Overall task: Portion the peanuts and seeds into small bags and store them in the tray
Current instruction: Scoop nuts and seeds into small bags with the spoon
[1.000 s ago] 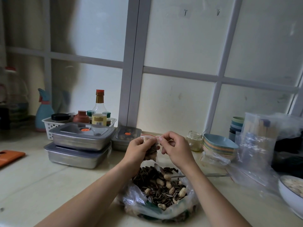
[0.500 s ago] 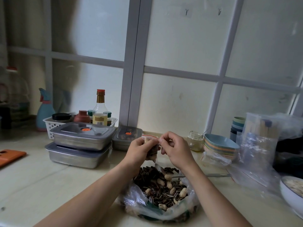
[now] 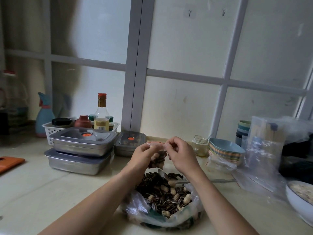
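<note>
Though it's thin, plastic bag [image 3: 157,160] bulges.

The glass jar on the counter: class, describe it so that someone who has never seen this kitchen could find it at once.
Start at the frosted window and drop to the back edge of the pale counter below it. Just left of the stack of pastel bowls stands the glass jar. It alone is short, clear and round, with something yellowish inside.

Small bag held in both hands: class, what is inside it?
Peanuts and striped seeds show through the small bag. The left hand and right hand cover its upper part.
</note>
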The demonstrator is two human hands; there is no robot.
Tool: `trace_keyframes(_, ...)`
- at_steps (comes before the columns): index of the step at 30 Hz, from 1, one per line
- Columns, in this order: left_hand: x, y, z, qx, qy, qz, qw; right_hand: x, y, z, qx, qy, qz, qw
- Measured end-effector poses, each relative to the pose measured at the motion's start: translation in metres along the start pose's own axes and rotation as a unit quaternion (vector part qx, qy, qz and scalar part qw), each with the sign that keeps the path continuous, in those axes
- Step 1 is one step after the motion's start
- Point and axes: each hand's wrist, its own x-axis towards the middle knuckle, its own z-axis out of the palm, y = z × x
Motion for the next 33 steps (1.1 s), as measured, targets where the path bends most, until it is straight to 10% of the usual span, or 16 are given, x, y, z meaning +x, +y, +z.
trace_keyframes(33, -0.0009, 0.0009, -0.0035, 0.045, 0.0, 0.017, 0.999, 0.0035, 0.0055, -0.0089, 0.08, -0.03, 0.014, 0.996)
